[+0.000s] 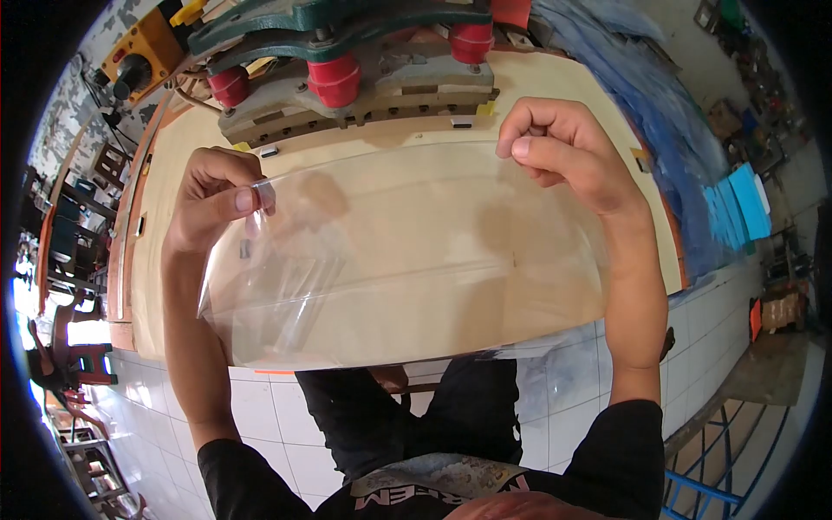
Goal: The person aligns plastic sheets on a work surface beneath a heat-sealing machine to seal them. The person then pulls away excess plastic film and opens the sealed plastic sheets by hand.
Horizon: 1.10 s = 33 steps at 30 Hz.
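Note:
A clear plastic sheet [407, 225] stretches between my two hands above the pale tabletop [555, 87]. My left hand [217, 195] pinches its upper left corner between thumb and fingers. At the upper right corner, my right hand [559, 152] is closed on the sheet, thumb against the curled fingers. Creases and glare show on the left half of the plastic, and its lower edge hangs near the table's front edge. Just beyond the sheet stands a machine with a green frame [295, 22] and a grey metal base [407, 87].
Red cylinders [334, 80] sit between the machine's frame and base. A yellow control box [143, 52] with a black knob stands at upper left. Bluish plastic sheeting [633, 104] and a bright blue stack [741, 204] lie at right. A blue metal rack [724, 451] stands at lower right.

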Each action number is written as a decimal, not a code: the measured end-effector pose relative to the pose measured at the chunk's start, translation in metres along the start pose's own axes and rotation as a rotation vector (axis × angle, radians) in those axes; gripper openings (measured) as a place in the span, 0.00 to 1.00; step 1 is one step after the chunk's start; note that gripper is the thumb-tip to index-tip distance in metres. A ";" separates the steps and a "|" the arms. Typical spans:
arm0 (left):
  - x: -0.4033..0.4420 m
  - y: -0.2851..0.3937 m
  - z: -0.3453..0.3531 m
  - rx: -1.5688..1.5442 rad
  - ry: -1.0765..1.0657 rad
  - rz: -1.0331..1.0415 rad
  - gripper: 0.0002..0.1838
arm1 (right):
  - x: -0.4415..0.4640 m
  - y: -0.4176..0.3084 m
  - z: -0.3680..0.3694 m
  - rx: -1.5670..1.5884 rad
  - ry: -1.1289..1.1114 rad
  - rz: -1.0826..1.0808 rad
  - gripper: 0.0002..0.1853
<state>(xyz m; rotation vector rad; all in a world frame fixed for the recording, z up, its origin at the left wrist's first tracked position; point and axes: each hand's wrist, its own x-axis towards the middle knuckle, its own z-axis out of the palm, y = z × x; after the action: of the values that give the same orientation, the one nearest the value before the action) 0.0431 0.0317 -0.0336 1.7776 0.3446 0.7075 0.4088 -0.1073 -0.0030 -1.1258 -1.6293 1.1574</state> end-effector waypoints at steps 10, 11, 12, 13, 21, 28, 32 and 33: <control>0.000 0.002 0.002 -0.001 0.001 0.026 0.14 | -0.001 -0.001 0.000 -0.005 -0.005 -0.020 0.07; 0.000 0.001 0.002 -0.001 0.001 0.026 0.14 | -0.001 -0.001 0.000 -0.004 -0.005 -0.018 0.07; 0.000 0.000 0.001 -0.001 -0.001 0.025 0.14 | -0.001 -0.001 0.000 -0.003 -0.005 -0.017 0.07; 0.000 -0.001 0.001 -0.001 -0.003 0.024 0.14 | -0.001 -0.001 0.000 -0.002 -0.005 -0.017 0.07; 0.000 -0.001 0.003 0.004 0.005 0.041 0.14 | -0.001 -0.001 -0.001 -0.004 0.014 -0.014 0.07; 0.001 -0.002 0.005 -0.037 -0.014 0.062 0.13 | 0.001 0.005 -0.002 0.024 0.032 -0.013 0.08; 0.001 -0.001 0.005 -0.052 -0.014 0.056 0.13 | 0.002 0.005 -0.004 0.072 0.008 -0.003 0.09; 0.001 0.000 0.005 -0.052 -0.011 0.053 0.12 | 0.002 0.005 -0.004 0.091 0.008 0.006 0.10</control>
<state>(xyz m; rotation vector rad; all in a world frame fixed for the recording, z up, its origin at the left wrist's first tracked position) 0.0473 0.0281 -0.0346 1.7462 0.2699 0.7374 0.4134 -0.1035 -0.0063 -1.0767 -1.5518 1.2174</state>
